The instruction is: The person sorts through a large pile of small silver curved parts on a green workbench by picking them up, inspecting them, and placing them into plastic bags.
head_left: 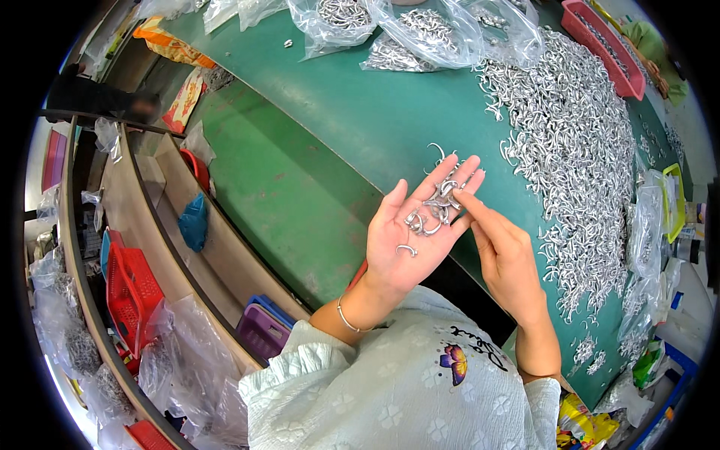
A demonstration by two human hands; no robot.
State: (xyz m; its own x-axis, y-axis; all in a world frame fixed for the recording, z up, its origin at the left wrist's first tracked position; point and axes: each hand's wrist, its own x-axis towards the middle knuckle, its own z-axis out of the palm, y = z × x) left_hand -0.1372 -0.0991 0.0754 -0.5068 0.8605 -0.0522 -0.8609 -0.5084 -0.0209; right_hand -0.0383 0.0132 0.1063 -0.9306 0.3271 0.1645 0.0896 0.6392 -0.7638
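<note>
Above the green table (352,112), from the head view, I see my left hand (409,232) lying flat open, palm up, cradling roughly eight small silver hooks (431,214). My right hand (506,259) reaches in, forefinger and thumb closing on one hook at the left fingertips. One huge heap of hooks (577,150) spreads just beyond. Three clear bags (420,34) of hooks sit farther back; one red tray (600,45) stands at the far corner.

red tray (604,46) cut off at rim, bagged parts (420,30) blurred

Clear plastic bags (420,34) of metal parts at table's far edge, orange packet (169,45) far left
</note>
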